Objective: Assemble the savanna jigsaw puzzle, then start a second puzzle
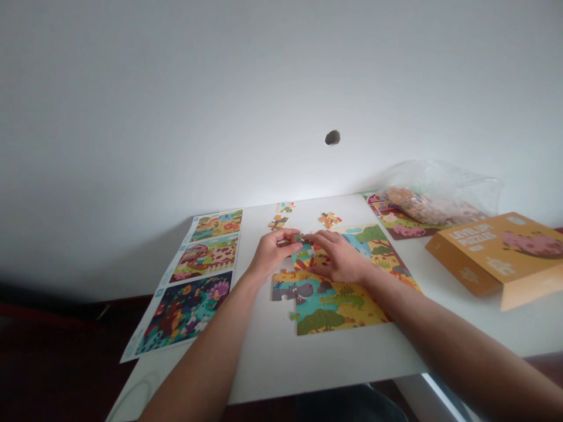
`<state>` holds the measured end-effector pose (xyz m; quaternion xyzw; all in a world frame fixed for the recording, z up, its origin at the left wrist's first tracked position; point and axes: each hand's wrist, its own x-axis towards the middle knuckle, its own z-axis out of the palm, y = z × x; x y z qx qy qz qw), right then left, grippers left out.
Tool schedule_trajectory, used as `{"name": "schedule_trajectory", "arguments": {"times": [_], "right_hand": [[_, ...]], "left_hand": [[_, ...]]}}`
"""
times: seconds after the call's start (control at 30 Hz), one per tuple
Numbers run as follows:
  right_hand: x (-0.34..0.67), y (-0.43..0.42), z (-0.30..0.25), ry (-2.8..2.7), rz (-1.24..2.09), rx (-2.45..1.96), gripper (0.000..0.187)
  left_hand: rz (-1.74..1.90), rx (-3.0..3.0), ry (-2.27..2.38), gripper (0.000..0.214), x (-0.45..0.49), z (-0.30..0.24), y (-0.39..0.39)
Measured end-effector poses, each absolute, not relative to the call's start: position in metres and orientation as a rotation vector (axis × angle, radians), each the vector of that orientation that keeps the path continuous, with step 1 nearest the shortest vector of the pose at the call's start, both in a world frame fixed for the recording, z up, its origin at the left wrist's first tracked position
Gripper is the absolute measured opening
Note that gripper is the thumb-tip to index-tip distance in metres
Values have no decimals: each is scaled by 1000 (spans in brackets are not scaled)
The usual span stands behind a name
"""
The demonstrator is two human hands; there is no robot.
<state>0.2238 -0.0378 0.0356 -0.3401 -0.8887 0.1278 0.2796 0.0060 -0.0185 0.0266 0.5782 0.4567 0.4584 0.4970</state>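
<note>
A partly assembled jigsaw puzzle (316, 319) with cartoon animals lies on the white table, its left edge uneven. At its upper left, my left hand (275, 252) pinches a puzzle piece (298, 238), mostly hidden by the fingers. My right hand (338, 256) lies over the puzzle's upper part with thumb and fingers apart, its fingertips near that piece. A hippo section (290, 290) juts out at the left. Loose puzzle pieces (329, 220) lie beyond the hands, and another loose piece (278, 222) is farther left.
On the left lies a reference sheet (235, 258) with three pictures. An orange puzzle box (479, 252) stands at the right. Behind it, a clear plastic bag (461, 184) of pieces rests on a farm picture (407, 230). The wall (264, 117) borders the table's back.
</note>
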Motion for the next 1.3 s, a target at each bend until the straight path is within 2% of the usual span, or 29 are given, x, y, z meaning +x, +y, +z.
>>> {"name": "schedule_trajectory", "arguments": {"times": [0.23, 0.63, 0.87, 1.07, 1.3], "right_hand": [[224, -35, 32, -2266, 320, -921, 54], [226, -34, 34, -2190, 249, -943, 52], [225, -34, 32, -2188, 242, -966, 54], [225, -36, 30, -2230, 243, -907, 65], [218, -47, 37, -2296, 290, -914, 62]], "left_hand": [[1100, 1344, 1082, 28, 1, 26, -16], [1221, 1454, 1020, 26, 0, 31, -18], [1222, 1446, 1006, 24, -1, 30, -18], [1201, 1388, 1065, 18, -3, 33, -17], [1176, 1359, 1060, 14, -5, 35, -18]]}}
